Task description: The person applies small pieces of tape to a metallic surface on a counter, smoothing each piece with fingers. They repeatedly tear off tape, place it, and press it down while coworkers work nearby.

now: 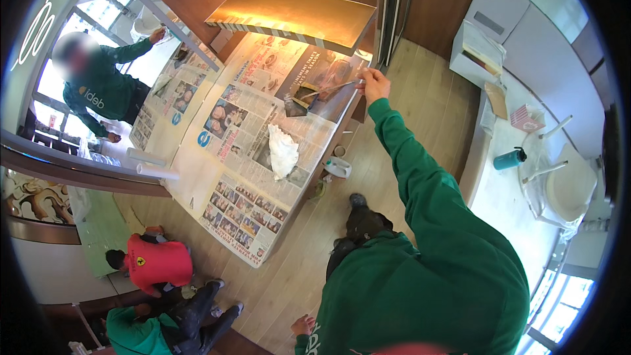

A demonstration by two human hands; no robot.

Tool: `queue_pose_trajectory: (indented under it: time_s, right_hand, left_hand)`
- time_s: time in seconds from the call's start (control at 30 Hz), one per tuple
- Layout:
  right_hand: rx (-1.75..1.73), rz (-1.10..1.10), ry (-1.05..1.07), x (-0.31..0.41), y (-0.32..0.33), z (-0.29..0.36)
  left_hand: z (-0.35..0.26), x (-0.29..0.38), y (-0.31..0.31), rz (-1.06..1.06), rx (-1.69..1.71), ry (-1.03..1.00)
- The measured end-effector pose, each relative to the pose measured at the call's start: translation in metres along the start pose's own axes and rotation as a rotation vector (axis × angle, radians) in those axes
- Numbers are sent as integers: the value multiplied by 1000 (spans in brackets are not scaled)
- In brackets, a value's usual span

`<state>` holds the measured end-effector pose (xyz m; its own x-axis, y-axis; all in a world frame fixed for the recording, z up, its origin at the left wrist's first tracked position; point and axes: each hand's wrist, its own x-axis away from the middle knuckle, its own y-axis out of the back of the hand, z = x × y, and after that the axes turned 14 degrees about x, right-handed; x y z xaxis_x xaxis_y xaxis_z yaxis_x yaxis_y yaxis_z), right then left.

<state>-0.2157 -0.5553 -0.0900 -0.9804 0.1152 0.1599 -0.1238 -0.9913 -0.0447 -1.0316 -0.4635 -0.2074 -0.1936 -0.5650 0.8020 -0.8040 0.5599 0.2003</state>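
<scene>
My right hand [373,85] is pinched on the end of a thin stick-like tool [333,88], whose kind I cannot tell. The tool reaches left over a small dark and yellowish item [304,94] lying on the newspaper [246,143] that covers the table. Nearer to me on the newspaper lies a crumpled white cloth or paper [283,153]. My left hand [303,325] hangs low at my left side, away from the table, fingers slightly curled; nothing shows in it.
A lit wooden shelf [296,15] overhangs the table's back. A mirror stands left. A plastic jug [338,167] and cup [339,151] are on the floor by the table. Two people crouch or sit lower left. A teal bottle [509,159] and upturned stool [572,185] are on the right counter.
</scene>
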Motion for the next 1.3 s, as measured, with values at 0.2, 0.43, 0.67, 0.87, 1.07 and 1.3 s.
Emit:
queue_pose_trajectory:
  time_s: [0.2, 0.43, 0.67, 0.87, 1.07, 1.3]
  right_hand:
    - [-130, 62, -131, -14, 17, 6]
    - [-178, 218, -174, -76, -2, 16]
    - [-540, 677, -404, -93, -2, 8]
    - [-554, 726, -555, -78, 6, 19]
    - [-627, 771, -638, -63, 10, 25]
    - [-703, 763, -698, -52, -2, 26]
  left_hand:
    - [-10, -13, 0, -80, -1, 44]
    - [-15, -51, -57, 90, -1112, -710]
    - [-114, -8, -172, -18, -563, -298]
    - [-229, 59, -258, -66, -210, -187]
    - [-235, 54, -271, -48, -236, -208]
    - [-198, 42, -257, -238, -480, -166]
